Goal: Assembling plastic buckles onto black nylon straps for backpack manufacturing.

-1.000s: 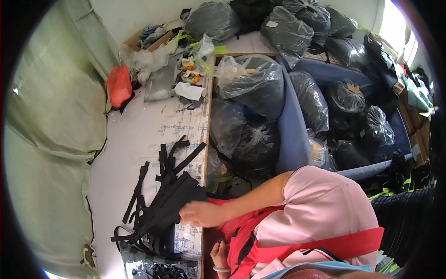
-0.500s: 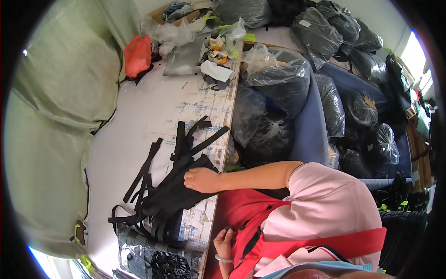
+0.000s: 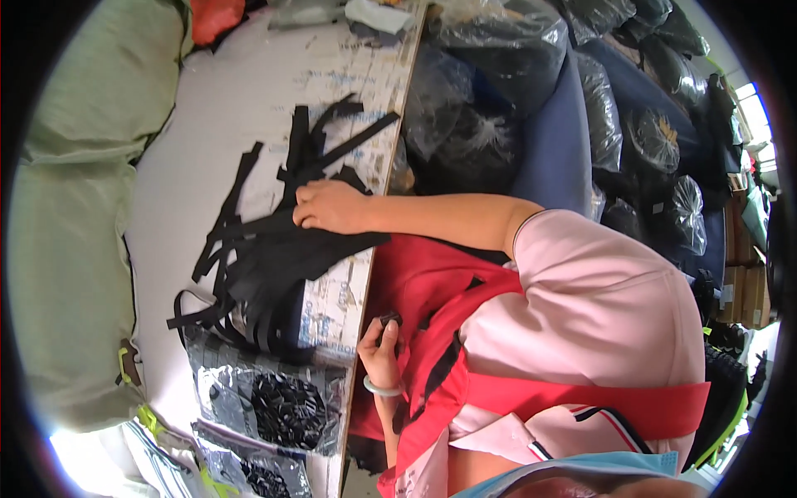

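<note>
A pile of black webbing straps lies on the white tabletop, with loose ends fanning out to the left and toward the far side. My right hand rests on this pile with its fingers curled, gripping strap material; how many straps it grips is hidden. Nearer to me, beside the table edge and against my red apron, my left hand pinches a small black piece. Its exact kind is too small to tell. A pale bracelet circles that wrist.
Clear plastic bags of small black plastic parts lie at the table's near end. Beyond the table edge stand large filled bags and a blue bin wall. A pale green curtain hangs along the left, near a red bag.
The view has shifted, so the table and straps sit higher in it and more of the near bags shows. My right hand stays on the straps; my left still pinches the small black piece.
</note>
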Tool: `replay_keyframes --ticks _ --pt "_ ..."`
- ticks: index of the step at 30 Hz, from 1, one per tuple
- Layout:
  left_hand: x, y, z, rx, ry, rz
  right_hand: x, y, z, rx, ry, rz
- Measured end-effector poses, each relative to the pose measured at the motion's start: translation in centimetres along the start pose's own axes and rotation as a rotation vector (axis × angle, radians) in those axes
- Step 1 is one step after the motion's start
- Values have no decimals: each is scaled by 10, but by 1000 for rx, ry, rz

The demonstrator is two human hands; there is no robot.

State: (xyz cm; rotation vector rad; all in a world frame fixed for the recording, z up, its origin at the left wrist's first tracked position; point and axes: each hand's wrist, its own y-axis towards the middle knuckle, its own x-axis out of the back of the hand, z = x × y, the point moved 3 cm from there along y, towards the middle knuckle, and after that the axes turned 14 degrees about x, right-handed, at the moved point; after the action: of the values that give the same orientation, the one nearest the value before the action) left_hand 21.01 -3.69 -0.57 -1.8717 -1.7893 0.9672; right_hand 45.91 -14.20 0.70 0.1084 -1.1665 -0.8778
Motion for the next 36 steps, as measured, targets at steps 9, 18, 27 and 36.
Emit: replay_keyframes --ticks 9,18,27,36 --pt "-1 -4 11 4 52 -32 -10 -7 12 -8 -92 -114" --pt "-5 4 32 195 -112 48 -7 -11 6 -133 -183 -137" --pt "29 -9 83 164 -137 -58 8 -11 7 134 -414 -217" --pt "32 -18 104 144 -271 -136 -59 -99 140 246 708 695"
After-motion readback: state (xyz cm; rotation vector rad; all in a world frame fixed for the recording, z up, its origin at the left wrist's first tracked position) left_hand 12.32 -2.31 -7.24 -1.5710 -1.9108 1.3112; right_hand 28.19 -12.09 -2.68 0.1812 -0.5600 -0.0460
